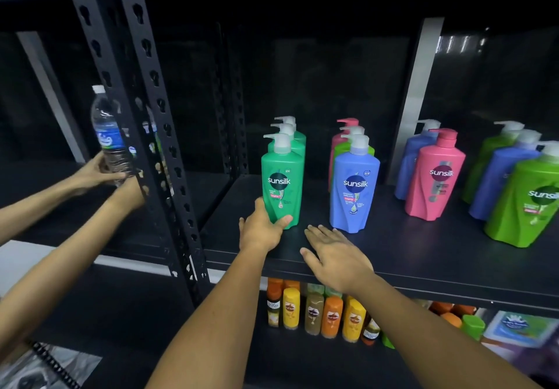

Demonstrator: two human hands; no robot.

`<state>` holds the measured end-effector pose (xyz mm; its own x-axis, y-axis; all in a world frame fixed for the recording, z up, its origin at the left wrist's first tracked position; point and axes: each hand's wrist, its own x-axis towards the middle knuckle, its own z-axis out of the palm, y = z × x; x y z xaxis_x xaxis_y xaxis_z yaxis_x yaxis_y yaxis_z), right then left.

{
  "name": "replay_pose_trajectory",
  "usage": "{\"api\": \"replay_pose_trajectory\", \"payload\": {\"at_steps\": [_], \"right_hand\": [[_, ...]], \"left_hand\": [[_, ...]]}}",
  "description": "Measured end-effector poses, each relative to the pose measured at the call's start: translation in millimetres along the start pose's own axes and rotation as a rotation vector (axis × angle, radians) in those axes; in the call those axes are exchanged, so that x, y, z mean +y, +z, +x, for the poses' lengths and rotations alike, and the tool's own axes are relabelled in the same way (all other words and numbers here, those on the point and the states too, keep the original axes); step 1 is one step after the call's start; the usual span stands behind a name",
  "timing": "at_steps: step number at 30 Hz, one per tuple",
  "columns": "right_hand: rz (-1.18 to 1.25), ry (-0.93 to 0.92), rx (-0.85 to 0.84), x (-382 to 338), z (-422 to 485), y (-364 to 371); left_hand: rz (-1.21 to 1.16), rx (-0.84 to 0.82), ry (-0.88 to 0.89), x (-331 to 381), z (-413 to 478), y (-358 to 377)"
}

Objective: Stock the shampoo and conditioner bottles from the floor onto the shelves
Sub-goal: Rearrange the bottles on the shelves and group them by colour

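A teal-green Sunsilk pump bottle [282, 182] stands upright at the front of a row of three on the black shelf [423, 255]. My left hand [261, 231] grips its base, thumb across the front and fingers round the left side. My right hand [335, 255] lies flat and open just above the shelf's front, palm down, holding nothing. Its fingertips are close to the foot of a blue pump bottle [354, 188], without touching it. Behind the blue one stand a light green and a pink bottle.
Further right stand a pink bottle [434, 176] and a lime-green bottle [526, 204] with blue ones behind. Small orange and yellow bottles [332, 316] fill the shelf below. A perforated black post [157, 134] rises at left, where another person's hands [96, 173] hold a water bottle [109, 140].
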<state>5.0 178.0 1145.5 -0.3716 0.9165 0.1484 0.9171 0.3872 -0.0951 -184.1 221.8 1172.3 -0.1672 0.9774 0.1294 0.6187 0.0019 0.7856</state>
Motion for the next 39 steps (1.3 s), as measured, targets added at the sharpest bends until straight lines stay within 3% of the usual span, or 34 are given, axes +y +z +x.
{"api": "replay_pose_trajectory", "payload": {"at_steps": [8,14,20,26,29,32,35,39], "right_hand": [[0.021,0.005,0.009,1.2,0.1,1.9],[0.084,0.022,0.040,1.4,-0.2,1.4],[0.259,0.079,0.104,5.0,-2.6,1.4],[0.262,0.228,0.213,24.8,-23.3,-11.5],[0.221,0.274,0.205,46.6,-42.1,-17.1],[0.265,0.347,0.187,70.5,-56.5,-21.3],[0.406,0.429,0.143,83.7,-58.5,-27.8],[0.682,0.516,0.098,91.8,-45.9,-33.1]], "left_hand": [[0.136,0.081,0.041,-6.2,-1.8,9.4],[0.121,0.350,0.243,-16.9,-18.4,16.4],[0.227,0.110,0.537,-27.7,-36.3,19.5],[0.216,-0.130,0.562,-1.7,-41.8,32.9],[0.184,-0.216,0.505,19.1,-38.3,49.8],[0.007,-0.190,0.323,40.8,-31.2,65.3],[-0.188,-0.248,0.170,56.2,-18.4,78.4],[-0.237,-0.290,0.159,60.8,-8.1,90.7]]}}
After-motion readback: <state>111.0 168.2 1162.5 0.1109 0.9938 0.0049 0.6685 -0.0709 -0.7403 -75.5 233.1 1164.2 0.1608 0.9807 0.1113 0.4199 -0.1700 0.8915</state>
